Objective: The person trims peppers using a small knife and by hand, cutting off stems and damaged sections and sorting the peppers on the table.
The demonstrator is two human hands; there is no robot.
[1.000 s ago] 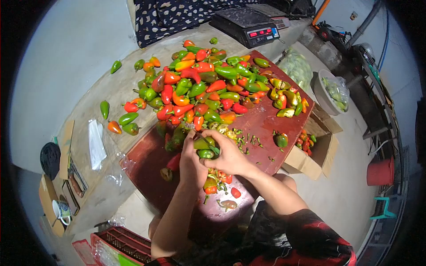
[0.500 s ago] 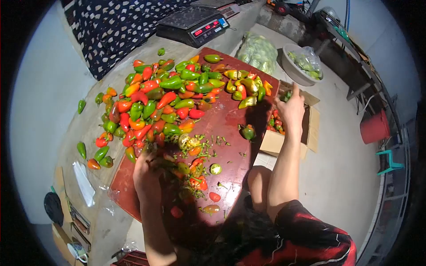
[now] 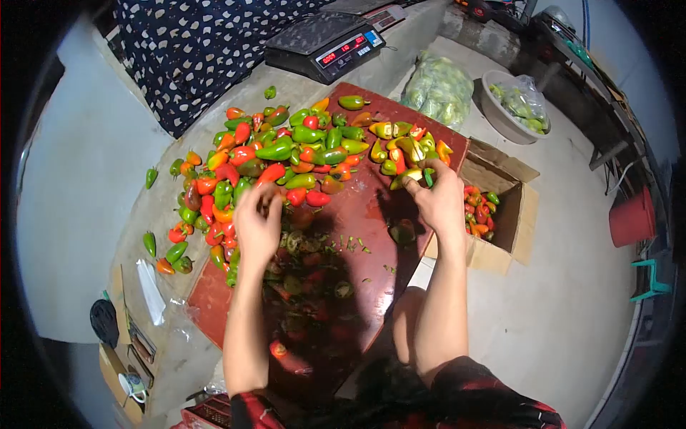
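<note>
Over the near edge of a heap of red, green and orange peppers (image 3: pixel 275 149), my left hand (image 3: pixel 257 222) hovers with its fingers bent, slightly blurred. A gap shows between thumb and fingers, and nothing held is visible. My right hand (image 3: pixel 441 199) is at the right edge of the red board (image 3: pixel 350 214), by a group of cut peppers (image 3: pixel 411 146). Its thumb and fingers close around a small green thing (image 3: pixel 429 177) whose kind I cannot make out. A dark green pepper (image 3: pixel 402 230) lies in shadow below that hand. Green trimmings (image 3: pixel 350 244) are scattered on the board.
An open cardboard box (image 3: pixel 507 214) with peppers inside stands right of the board. Beyond are a bag of green produce (image 3: pixel 437 89) and a pale basin (image 3: pixel 511 129). A digital scale (image 3: pixel 325 46) sits at the back, and a red bucket (image 3: pixel 632 217) at far right.
My right hand has moved left from over the box to the cut peppers. My left hand has risen from the near side of the heap, and the view has shifted slightly.
</note>
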